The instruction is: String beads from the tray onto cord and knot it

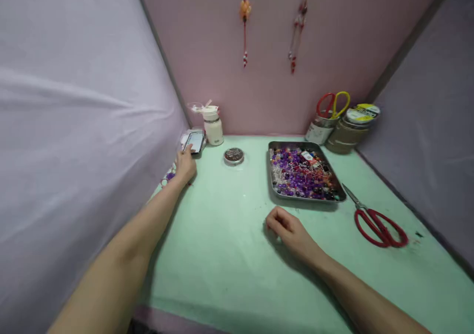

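At nine o'clock the left hand point(185, 165) has a finger on the phone point(194, 140); I cannot tell whether it grips. Two seemingly finished ornaments point(245, 11) hang at twelve and one; at five the right hand point(289, 229) is curled narrow, nothing visible inside, while at three the beads point(299, 177) lie loose in the tray point(305, 199).
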`<act>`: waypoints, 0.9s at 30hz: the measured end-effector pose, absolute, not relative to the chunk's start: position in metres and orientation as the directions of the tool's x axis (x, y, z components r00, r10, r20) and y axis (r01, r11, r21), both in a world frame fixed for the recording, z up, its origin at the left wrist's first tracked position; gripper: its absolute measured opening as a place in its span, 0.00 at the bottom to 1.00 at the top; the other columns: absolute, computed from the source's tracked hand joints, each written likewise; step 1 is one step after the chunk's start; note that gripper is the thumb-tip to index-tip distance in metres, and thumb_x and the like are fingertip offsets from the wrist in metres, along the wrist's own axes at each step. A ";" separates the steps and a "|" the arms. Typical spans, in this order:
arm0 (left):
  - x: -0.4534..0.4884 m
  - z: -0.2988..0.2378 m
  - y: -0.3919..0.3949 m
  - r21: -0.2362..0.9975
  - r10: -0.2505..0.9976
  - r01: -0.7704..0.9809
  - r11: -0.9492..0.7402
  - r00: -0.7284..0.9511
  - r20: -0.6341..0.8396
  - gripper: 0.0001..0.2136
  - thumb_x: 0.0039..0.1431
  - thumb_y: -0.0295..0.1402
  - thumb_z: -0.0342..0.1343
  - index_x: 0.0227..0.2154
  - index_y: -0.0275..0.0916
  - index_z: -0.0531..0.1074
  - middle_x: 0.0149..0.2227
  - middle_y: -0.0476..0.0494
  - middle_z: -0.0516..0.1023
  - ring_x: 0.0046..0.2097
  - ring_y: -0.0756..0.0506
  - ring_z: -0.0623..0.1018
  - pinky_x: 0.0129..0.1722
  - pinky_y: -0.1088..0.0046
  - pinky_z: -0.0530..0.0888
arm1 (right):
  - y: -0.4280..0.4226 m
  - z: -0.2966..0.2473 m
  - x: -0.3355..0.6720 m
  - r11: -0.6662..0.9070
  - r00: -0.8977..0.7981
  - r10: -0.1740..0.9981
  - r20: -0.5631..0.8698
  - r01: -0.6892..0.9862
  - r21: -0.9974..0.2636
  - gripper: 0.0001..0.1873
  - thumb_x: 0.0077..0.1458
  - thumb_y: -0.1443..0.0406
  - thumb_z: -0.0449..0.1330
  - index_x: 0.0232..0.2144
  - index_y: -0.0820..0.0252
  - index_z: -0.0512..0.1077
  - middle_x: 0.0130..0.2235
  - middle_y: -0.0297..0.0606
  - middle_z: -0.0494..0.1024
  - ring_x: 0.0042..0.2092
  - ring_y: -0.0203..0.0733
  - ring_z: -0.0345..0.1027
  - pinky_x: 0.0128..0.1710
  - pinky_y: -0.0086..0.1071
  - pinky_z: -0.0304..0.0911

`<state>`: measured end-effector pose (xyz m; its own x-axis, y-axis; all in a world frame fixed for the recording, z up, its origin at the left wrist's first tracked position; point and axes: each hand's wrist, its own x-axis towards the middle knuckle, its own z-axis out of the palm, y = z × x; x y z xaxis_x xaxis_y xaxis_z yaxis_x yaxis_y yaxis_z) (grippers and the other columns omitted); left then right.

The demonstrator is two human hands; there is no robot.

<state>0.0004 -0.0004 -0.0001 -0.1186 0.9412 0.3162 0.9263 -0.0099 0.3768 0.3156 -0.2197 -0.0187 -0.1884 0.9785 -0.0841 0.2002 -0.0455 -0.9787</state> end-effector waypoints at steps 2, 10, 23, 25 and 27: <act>0.001 0.000 -0.001 0.377 0.943 0.926 -0.005 -0.120 0.309 0.33 0.49 0.18 0.43 0.60 0.42 0.56 0.55 0.45 0.72 0.58 0.36 0.63 0.56 0.54 0.61 | -0.219 -0.017 0.315 -0.043 -0.189 0.979 -0.080 0.194 -0.980 0.14 0.58 0.57 0.52 0.26 0.58 0.62 0.27 0.31 0.64 0.30 0.35 0.56 0.31 0.30 0.54; -0.008 0.000 0.009 0.425 0.928 0.905 -0.015 -0.145 0.343 0.34 0.47 0.18 0.45 0.60 0.44 0.56 0.55 0.44 0.72 0.58 0.36 0.63 0.57 0.54 0.60 | -0.219 -0.012 0.313 -0.042 -0.179 0.981 -0.078 0.198 -0.979 0.14 0.57 0.56 0.53 0.25 0.59 0.63 0.26 0.31 0.64 0.29 0.35 0.56 0.29 0.30 0.53; -0.024 0.021 0.041 0.464 0.907 0.886 -0.005 -0.192 0.376 0.31 0.48 0.18 0.45 0.58 0.37 0.58 0.50 0.38 0.74 0.54 0.36 0.64 0.53 0.54 0.60 | -0.218 -0.011 0.314 -0.057 -0.179 0.979 -0.094 0.202 -0.978 0.15 0.57 0.55 0.52 0.25 0.59 0.63 0.25 0.32 0.64 0.28 0.35 0.56 0.29 0.30 0.54; -0.022 0.023 0.046 0.476 0.901 0.879 -0.005 -0.202 0.383 0.30 0.49 0.19 0.45 0.58 0.38 0.59 0.50 0.39 0.74 0.54 0.37 0.64 0.53 0.55 0.61 | -0.218 -0.012 0.314 -0.061 -0.178 0.979 -0.097 0.199 -0.978 0.15 0.57 0.56 0.52 0.25 0.59 0.63 0.25 0.32 0.64 0.29 0.35 0.56 0.29 0.30 0.54; -0.019 0.023 0.048 0.497 0.898 0.868 -0.008 -0.213 0.386 0.30 0.48 0.19 0.46 0.57 0.39 0.59 0.50 0.41 0.75 0.55 0.37 0.64 0.53 0.58 0.61 | -0.218 -0.013 0.314 -0.065 -0.180 0.978 -0.102 0.196 -0.978 0.15 0.57 0.56 0.52 0.25 0.59 0.63 0.26 0.32 0.64 0.29 0.35 0.56 0.30 0.30 0.54</act>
<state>-0.0188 0.0476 0.0228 -0.2126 0.8977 0.3859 0.8676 -0.0082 0.4971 0.3137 -0.2177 -0.0127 -0.1803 0.9783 -0.1017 0.1965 -0.0655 -0.9783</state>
